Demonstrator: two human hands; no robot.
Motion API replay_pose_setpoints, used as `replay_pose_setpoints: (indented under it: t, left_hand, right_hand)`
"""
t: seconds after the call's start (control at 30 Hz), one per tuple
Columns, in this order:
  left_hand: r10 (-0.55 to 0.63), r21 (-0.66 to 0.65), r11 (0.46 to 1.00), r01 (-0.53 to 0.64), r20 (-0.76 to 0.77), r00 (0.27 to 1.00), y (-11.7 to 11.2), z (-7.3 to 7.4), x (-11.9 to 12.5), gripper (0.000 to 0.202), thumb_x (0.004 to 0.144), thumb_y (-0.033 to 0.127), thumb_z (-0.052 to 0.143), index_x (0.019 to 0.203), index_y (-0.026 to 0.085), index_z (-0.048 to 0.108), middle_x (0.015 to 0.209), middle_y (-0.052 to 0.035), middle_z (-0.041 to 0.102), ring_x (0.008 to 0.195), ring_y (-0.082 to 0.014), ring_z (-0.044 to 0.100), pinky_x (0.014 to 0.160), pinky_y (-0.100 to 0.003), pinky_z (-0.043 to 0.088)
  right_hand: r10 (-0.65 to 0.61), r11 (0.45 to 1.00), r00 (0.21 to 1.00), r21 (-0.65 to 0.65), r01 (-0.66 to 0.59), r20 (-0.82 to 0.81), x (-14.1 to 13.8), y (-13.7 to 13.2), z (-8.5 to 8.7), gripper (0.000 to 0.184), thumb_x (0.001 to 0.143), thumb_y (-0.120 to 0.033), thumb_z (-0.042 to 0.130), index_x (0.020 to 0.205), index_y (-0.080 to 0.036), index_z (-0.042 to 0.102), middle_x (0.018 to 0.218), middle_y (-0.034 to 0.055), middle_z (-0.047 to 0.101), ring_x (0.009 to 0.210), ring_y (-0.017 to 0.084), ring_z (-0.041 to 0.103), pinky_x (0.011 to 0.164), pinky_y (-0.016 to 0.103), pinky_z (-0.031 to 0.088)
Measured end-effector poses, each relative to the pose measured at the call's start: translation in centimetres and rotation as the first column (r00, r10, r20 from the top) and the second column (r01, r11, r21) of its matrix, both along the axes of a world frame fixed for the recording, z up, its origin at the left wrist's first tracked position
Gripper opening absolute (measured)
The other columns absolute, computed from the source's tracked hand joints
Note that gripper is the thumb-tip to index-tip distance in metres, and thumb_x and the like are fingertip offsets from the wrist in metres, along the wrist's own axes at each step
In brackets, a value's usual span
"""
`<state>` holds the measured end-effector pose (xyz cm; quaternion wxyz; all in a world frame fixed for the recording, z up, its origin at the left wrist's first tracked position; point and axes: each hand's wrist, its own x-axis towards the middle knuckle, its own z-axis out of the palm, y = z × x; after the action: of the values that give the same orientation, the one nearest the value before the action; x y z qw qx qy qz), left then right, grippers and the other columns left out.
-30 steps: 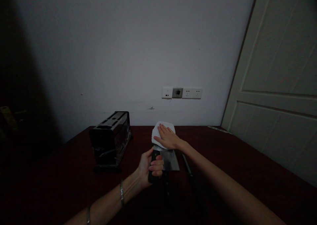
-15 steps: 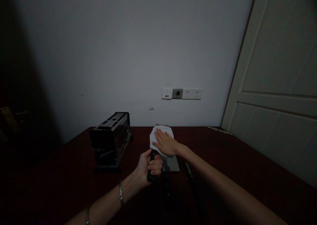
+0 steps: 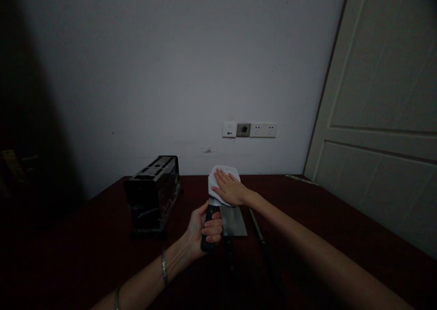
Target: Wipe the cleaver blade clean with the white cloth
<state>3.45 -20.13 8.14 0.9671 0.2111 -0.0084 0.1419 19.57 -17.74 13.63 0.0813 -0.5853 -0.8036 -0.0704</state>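
Note:
My left hand (image 3: 208, 228) is wrapped around the black handle (image 3: 209, 215) of a kitchen knife, its blade pointing away from me. A white cloth (image 3: 212, 181) covers most of that blade; only a strip of metal (image 3: 214, 201) shows by the handle. Flat on the cloth lies my right hand (image 3: 231, 190), fingers stretched out. Below them on the table is a cleaver (image 3: 235, 223) with a broad blade, its dark handle towards me. To its right rests a long thin knife or rod (image 3: 256, 226) with a dark handle; its kind is unclear.
A black knife block (image 3: 153, 196) with slots on top stands at the left on the dark red table (image 3: 112, 219). Behind is a pale wall with sockets (image 3: 262, 129). A white panelled door (image 3: 378, 128) borders the right side. The light is dim.
My right hand and the cloth have slid away from the handle towards the far end of the blade, baring metal by the handle. My left hand keeps its grip, nearly in place.

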Motion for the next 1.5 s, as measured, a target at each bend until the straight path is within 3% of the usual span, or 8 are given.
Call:
replay_pose_setpoints:
  t: [0.23, 0.43, 0.63, 0.87, 1.13, 1.33, 1.5]
  left_hand:
    - [-0.017, 0.028, 0.999, 0.018, -0.006, 1.000, -0.8, 0.6, -0.3, 0.043, 0.086, 0.044, 0.032, 0.060, 0.012, 0.043, 0.042, 0.0093, 0.024, 0.029, -0.0008, 0.015, 0.032, -0.014, 0.017]
    - [-0.046, 0.042, 0.998, 0.047, -0.009, 0.999, -0.8, 1.2, -0.4, 0.044, 0.087, 0.045, 0.032, 0.061, 0.011, 0.044, 0.041, 0.0090, 0.025, 0.029, -0.0005, 0.014, 0.032, -0.014, 0.015]
    - [-0.094, 0.048, 0.994, 0.094, 0.010, 0.995, -0.4, 1.1, -0.6, 0.042, 0.087, 0.044, 0.033, 0.062, 0.012, 0.043, 0.042, 0.0095, 0.025, 0.029, -0.0008, 0.013, 0.033, -0.014, 0.016]
    - [-0.123, 0.051, 0.991, 0.123, -0.009, 0.992, 0.5, 1.0, -0.7, 0.042, 0.087, 0.045, 0.033, 0.061, 0.012, 0.042, 0.042, 0.0090, 0.026, 0.029, -0.0010, 0.015, 0.032, -0.014, 0.016]
    - [-0.058, 0.055, 0.997, 0.058, -0.017, 0.998, 1.2, 0.7, -1.0, 0.042, 0.086, 0.043, 0.034, 0.063, 0.011, 0.046, 0.042, 0.0086, 0.028, 0.029, -0.0010, 0.017, 0.032, -0.014, 0.018]
    - [-0.051, 0.083, 0.995, 0.052, -0.017, 0.999, 1.5, 1.0, -1.2, 0.042, 0.086, 0.043, 0.034, 0.062, 0.011, 0.046, 0.042, 0.0085, 0.027, 0.029, -0.0013, 0.016, 0.032, -0.015, 0.018]
    - [-0.080, 0.107, 0.991, 0.079, 0.000, 0.997, 1.2, 1.8, -1.3, 0.043, 0.087, 0.045, 0.030, 0.062, 0.013, 0.043, 0.041, 0.0088, 0.026, 0.029, -0.0014, 0.014, 0.031, -0.015, 0.017]
  right_hand:
    - [-0.037, 0.999, 0.999, 0.023, 0.036, 0.022, 2.5, 2.5, 1.5, 0.072, 0.087, -0.053, 0.011, 0.138, -0.003, 0.015, 0.144, 0.0180, 0.010, 0.133, 0.025, 0.008, 0.106, 0.044, 0.012]
    - [0.072, 0.997, 0.997, 0.031, -0.073, 0.026, 4.4, 3.0, 2.0, 0.071, 0.086, -0.056, 0.009, 0.139, -0.010, 0.012, 0.145, 0.0135, 0.007, 0.133, 0.021, 0.007, 0.107, 0.042, 0.012]
    - [0.188, 0.982, 0.981, -0.029, -0.187, 0.041, 5.0, 1.4, 1.6, 0.068, 0.088, -0.053, 0.009, 0.140, -0.010, 0.008, 0.146, 0.0122, 0.005, 0.133, 0.018, 0.002, 0.108, 0.040, 0.007]
    - [0.339, 0.939, 0.941, -0.064, -0.338, 0.017, 4.2, -2.2, 1.4, 0.062, 0.090, -0.048, 0.016, 0.140, -0.014, 0.002, 0.146, 0.0092, 0.000, 0.133, 0.017, 0.000, 0.108, 0.039, 0.005]
    - [0.529, 0.839, 0.849, -0.159, -0.520, 0.017, 1.5, -5.2, 2.3, 0.061, 0.089, -0.039, 0.029, 0.140, -0.015, 0.003, 0.146, 0.0085, 0.002, 0.133, 0.017, 0.002, 0.108, 0.039, 0.006]
    - [0.557, 0.823, 0.830, -0.131, -0.553, -0.003, 0.9, -6.1, 3.0, 0.065, 0.087, -0.042, 0.033, 0.140, -0.015, 0.007, 0.146, 0.0083, 0.006, 0.133, 0.018, 0.006, 0.109, 0.038, 0.008]
    - [0.488, 0.868, 0.873, -0.100, -0.487, -0.015, 2.4, -5.0, 3.9, 0.065, 0.087, -0.045, 0.035, 0.139, -0.016, 0.011, 0.145, 0.0077, 0.009, 0.133, 0.020, 0.009, 0.108, 0.039, 0.009]
